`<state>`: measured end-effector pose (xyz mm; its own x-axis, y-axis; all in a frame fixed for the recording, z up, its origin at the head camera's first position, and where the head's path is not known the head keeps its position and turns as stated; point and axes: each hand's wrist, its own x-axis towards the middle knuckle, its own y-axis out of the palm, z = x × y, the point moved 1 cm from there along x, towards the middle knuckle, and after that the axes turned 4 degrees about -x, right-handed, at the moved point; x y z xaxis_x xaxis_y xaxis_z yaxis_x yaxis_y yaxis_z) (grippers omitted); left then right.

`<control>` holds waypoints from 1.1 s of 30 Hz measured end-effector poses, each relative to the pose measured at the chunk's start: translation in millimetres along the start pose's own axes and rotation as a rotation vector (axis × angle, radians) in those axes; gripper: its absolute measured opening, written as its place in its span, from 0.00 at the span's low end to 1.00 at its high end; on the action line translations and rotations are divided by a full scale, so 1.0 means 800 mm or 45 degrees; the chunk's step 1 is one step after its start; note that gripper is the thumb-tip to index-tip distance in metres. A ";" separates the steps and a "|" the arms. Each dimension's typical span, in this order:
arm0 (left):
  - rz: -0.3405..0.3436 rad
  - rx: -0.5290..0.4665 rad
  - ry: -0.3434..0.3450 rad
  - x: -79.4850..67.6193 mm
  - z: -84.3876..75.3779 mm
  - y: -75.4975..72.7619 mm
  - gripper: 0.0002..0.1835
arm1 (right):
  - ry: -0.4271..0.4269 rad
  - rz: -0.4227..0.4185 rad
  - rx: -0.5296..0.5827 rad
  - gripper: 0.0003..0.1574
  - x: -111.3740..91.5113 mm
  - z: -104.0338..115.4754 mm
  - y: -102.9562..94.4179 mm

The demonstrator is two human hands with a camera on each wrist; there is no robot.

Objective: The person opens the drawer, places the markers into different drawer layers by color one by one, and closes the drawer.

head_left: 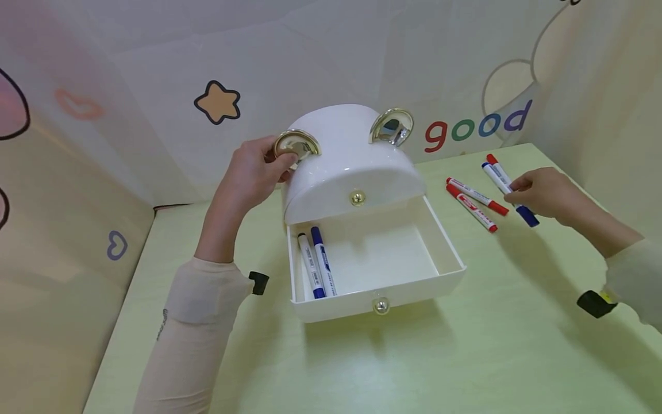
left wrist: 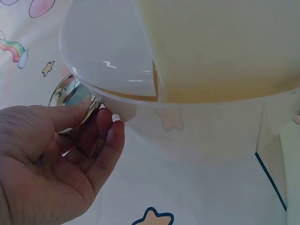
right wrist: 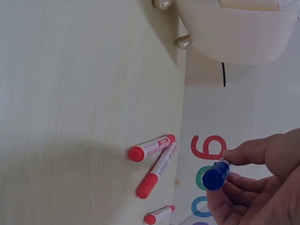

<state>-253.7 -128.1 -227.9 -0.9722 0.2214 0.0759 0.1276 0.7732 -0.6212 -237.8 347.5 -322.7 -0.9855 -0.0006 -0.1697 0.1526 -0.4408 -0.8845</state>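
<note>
A white storage box [head_left: 336, 138] with two gold ear-shaped handles stands on the table, its lower drawer [head_left: 380, 307] pulled out. Thumb and fingers of my left hand [head_left: 253, 172] grip the box's left gold ear [left wrist: 70, 91]. Inside the drawer, along its left side, lie two white markers with blue ends, one at the wall [head_left: 310, 267] and one beside it [head_left: 323, 261]. My right hand [head_left: 543, 192] pinches a blue marker [right wrist: 216, 174] over the table, right of the box. Nearby lie a red marker [right wrist: 151, 148] and a red-capped white marker [right wrist: 157, 171], touching or nearly so.
Another red-ended marker [right wrist: 159, 214] lies on the table [head_left: 517, 345] farther right, partly behind the blue marker in the head view. A printed curtain [head_left: 336, 52] hangs behind and beside the table. The drawer's front knob [head_left: 381, 306] sticks out toward me.
</note>
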 end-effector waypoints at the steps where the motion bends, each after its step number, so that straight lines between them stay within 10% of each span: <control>1: 0.000 0.001 0.000 0.000 0.000 0.000 0.16 | -0.008 -0.003 -0.005 0.29 -0.002 0.003 -0.001; 33: 0.009 -0.016 0.008 -0.002 0.001 -0.001 0.17 | -0.125 0.064 -0.033 0.29 -0.093 0.096 -0.026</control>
<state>-252.0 -129.1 -228.2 -0.9699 0.2310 0.0765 0.1372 0.7789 -0.6120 -173.1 288.0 -258.5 -0.9788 -0.1107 -0.1721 0.2028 -0.4147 -0.8871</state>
